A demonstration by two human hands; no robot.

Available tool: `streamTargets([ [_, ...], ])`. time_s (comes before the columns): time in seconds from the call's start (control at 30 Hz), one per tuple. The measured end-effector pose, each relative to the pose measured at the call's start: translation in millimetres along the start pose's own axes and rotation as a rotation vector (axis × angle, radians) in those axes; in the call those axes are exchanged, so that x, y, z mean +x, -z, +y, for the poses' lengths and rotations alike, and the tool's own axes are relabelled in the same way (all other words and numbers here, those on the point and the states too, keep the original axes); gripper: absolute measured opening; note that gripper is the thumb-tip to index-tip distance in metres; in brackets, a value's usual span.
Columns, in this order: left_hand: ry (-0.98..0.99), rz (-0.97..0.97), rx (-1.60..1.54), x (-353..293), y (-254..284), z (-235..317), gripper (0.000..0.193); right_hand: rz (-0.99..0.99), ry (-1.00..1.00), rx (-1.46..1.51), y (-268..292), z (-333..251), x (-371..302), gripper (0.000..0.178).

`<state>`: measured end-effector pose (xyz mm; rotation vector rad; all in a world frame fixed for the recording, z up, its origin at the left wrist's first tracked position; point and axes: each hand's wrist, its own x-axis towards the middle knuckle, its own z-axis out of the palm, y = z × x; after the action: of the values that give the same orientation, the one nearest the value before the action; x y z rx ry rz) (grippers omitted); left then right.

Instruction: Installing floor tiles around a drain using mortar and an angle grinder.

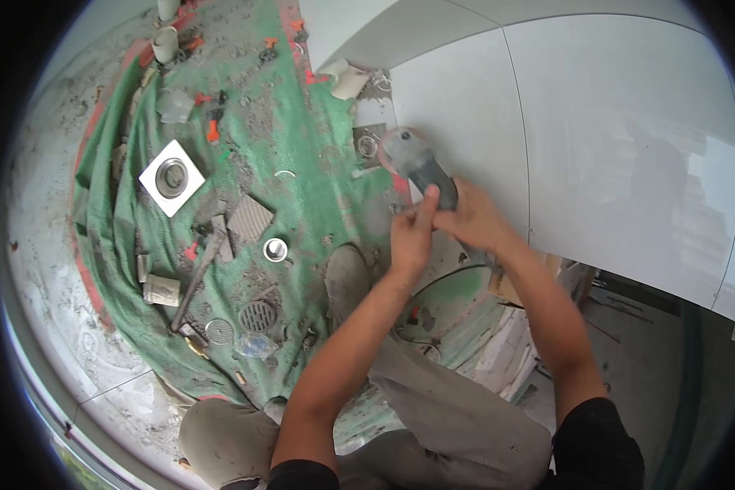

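An angle grinder (434, 178) with a dark body and a grey head is gripped in both my hands. My right hand (472, 216) wraps round its body from the right. My left hand (412, 238) closes on it from the left, thumb along the body. The grinder's round disc (391, 152) is at the foot of the white wall panels (461, 114), beside a round opening (367, 146) in the floor. Whether the disc touches anything cannot be made out. Dust blurs the floor just below it.
A dusty green mesh sheet (302, 171) covers the floor. On it lie a square metal drain (196, 179), a ribbed tile piece (251, 219), a hammer (198, 282), a white ring (275, 239), a round grate (257, 316) and orange clips (213, 131). My shoe (347, 273) stands near my left forearm.
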<state>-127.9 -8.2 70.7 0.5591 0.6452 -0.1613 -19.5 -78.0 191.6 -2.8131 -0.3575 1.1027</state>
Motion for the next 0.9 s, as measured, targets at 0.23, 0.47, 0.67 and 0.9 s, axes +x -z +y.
streamTargets([
  [0.23,-0.187,0.026,0.447,-81.1,11.3,-6.8,0.068,0.313,0.008,0.374,-74.3,13.3,-85.6,0.052],
  [0.47,-0.092,-0.134,0.965,-131.5,51.9,20.0,0.064,0.317,-0.051,0.740,-140.5,19.7,-115.2,0.055],
  [0.67,-0.358,-0.434,1.259,-161.1,58.5,32.9,0.124,0.377,-0.039,0.872,-160.4,24.3,-101.8,0.054],
  [0.9,-0.483,-0.379,1.281,-149.5,62.5,0.3,0.128,0.339,-0.050,0.913,-153.4,29.6,-98.0,0.050],
])
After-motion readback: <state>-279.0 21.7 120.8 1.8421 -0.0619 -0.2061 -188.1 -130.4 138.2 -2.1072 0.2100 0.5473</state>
